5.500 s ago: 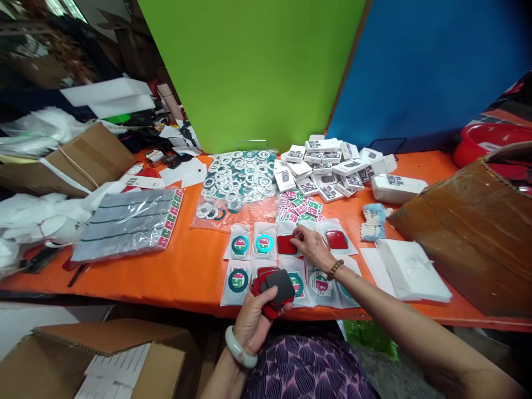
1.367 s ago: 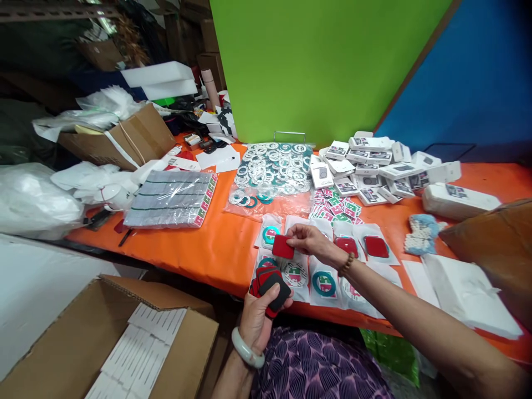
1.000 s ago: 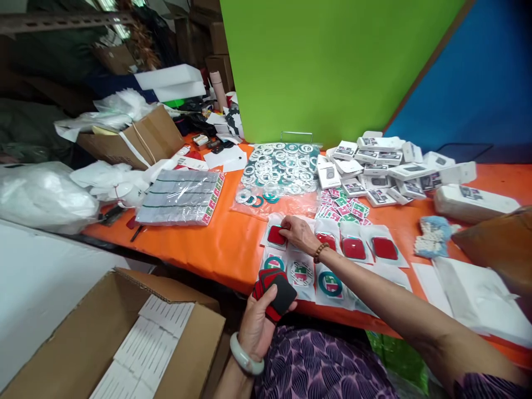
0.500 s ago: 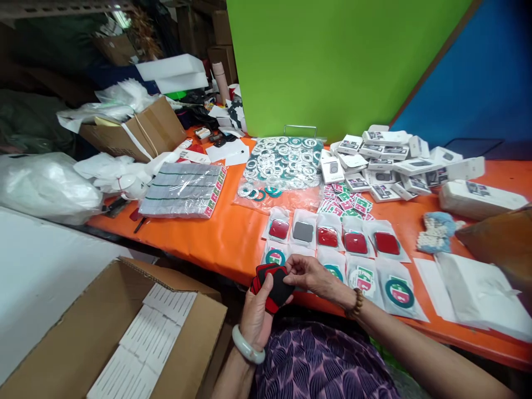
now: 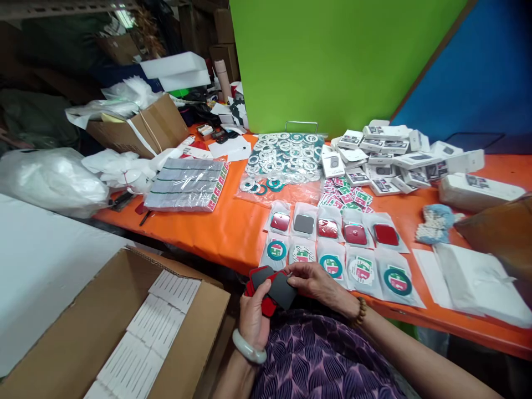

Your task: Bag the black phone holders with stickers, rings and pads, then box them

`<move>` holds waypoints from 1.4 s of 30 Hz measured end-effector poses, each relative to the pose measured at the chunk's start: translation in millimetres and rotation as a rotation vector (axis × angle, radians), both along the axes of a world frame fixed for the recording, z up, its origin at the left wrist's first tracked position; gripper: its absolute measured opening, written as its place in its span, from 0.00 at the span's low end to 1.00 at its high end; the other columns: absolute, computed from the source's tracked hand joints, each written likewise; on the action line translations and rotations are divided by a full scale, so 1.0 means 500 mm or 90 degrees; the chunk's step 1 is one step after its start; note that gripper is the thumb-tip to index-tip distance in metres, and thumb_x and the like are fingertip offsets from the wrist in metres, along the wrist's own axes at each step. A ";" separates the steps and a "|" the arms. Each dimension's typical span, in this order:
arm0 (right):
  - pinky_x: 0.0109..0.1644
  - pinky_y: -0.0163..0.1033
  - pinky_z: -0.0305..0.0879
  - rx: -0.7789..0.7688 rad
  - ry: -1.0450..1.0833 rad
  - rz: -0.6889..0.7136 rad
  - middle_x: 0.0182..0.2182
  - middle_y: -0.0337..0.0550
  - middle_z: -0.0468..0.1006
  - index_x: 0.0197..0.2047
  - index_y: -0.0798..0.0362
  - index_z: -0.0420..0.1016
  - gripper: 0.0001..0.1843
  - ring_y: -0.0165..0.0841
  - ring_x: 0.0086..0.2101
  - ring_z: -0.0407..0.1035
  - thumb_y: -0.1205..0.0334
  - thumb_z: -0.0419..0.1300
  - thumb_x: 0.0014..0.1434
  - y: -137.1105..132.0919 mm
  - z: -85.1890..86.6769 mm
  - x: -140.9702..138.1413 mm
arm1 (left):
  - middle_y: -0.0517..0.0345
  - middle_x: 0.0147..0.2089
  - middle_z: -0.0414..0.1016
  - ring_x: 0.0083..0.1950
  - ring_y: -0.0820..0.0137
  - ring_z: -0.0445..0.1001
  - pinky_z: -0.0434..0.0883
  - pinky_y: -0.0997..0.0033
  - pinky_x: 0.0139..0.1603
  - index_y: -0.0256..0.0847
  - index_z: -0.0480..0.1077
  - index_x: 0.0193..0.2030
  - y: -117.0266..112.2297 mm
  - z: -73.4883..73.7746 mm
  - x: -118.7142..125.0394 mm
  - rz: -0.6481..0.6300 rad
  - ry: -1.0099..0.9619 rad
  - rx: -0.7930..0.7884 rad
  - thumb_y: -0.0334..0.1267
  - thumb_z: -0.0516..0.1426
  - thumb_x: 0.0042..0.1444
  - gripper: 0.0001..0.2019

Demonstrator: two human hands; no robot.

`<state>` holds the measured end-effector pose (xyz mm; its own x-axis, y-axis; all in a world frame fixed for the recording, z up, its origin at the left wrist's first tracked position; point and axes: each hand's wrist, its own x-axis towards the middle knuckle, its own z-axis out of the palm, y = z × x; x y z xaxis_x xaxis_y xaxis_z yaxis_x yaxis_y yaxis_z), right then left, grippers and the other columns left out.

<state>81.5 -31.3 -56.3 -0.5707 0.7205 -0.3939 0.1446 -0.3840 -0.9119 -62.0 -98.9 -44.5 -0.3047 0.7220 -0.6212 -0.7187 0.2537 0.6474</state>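
Note:
My left hand point(image 5: 252, 318), with a pale bangle at the wrist, is closed around a fanned stack of red and dark grey rounded-square pads point(image 5: 269, 307). One dark grey pad point(image 5: 285, 292) sticks out to the right, and my right hand point(image 5: 318, 285) pinches its upper edge between thumb and fingers. Just beyond my hands lie two rows of white translucent pouches. In the back row each carries a rounded-square pad, mostly red point(image 5: 328, 228) and one grey point(image 5: 304, 223). Ring shapes and printed cards show through the front row, such as the pouch with a teal ring point(image 5: 331, 266).
Behind the pouches lie a plastic bag of white and teal rings point(image 5: 286, 152), printed cards point(image 5: 347, 194) and piled small white boxes point(image 5: 384, 147). A wrapped stack point(image 5: 187, 183) sits left. An open carton point(image 5: 199, 332) stands at lower left; white pouches point(image 5: 477, 282) are stacked right.
The pads are spread further apart, and the pinched grey one has shifted right and tilted. My right hand has moved slightly right, and more of the front row of pouches shows.

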 end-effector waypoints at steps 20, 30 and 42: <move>0.16 0.31 0.56 0.129 -0.078 -0.160 0.21 0.27 0.62 0.45 0.49 0.61 0.17 0.26 0.16 0.63 0.59 0.53 0.51 0.080 -0.029 -0.060 | 0.53 0.32 0.80 0.31 0.63 0.78 0.76 0.67 0.27 0.34 0.73 0.40 -0.034 0.008 -0.031 -0.076 0.020 -0.058 0.38 0.69 0.38 0.21; 0.30 0.37 0.60 0.418 -0.321 -0.049 0.24 0.37 0.71 0.50 0.52 0.61 0.16 0.34 0.26 0.68 0.67 0.53 0.58 0.071 -0.030 -0.050 | 0.51 0.33 0.80 0.32 0.62 0.78 0.76 0.68 0.26 0.34 0.74 0.38 -0.027 0.018 -0.024 -0.102 0.011 -0.052 0.40 0.69 0.38 0.20; 0.26 0.34 0.56 0.162 -0.110 0.004 0.27 0.38 0.72 0.34 0.51 0.71 0.09 0.28 0.24 0.62 0.54 0.60 0.56 0.016 0.029 0.025 | 0.51 0.37 0.80 0.34 0.63 0.78 0.76 0.69 0.29 0.34 0.73 0.42 -0.009 0.025 -0.001 -0.161 -0.004 -0.007 0.40 0.68 0.41 0.21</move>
<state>93.9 -23.3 -41.7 -0.5148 0.8055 -0.2935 0.3081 -0.1457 -0.9401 -62.3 -103.6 -32.2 -0.1123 0.7674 -0.6312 -0.6354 0.4329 0.6394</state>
